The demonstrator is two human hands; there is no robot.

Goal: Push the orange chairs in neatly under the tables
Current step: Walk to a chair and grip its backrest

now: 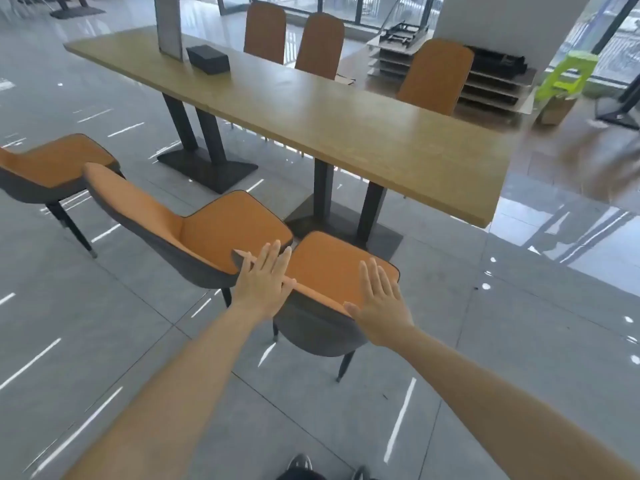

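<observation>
An orange chair (329, 265) with a grey back stands right in front of me, facing the long wooden table (346, 123); its seat is short of the table edge. My left hand (261, 282) lies flat with straight fingers over the left end of its backrest top. My right hand (379, 299) rests flat on the right end. A second orange chair (214, 230) stands turned at an angle just to the left, touching or nearly touching the first. A third orange chair (52, 164) stands further left, away from the table.
Three orange chairs (320, 43) stand at the table's far side. A black box (207, 58) and an upright sign (168, 26) sit on the table. Black table pedestals (322, 199) stand beneath. Stacked boards (495, 81) and a green stool (568, 74) lie beyond on glossy tiles.
</observation>
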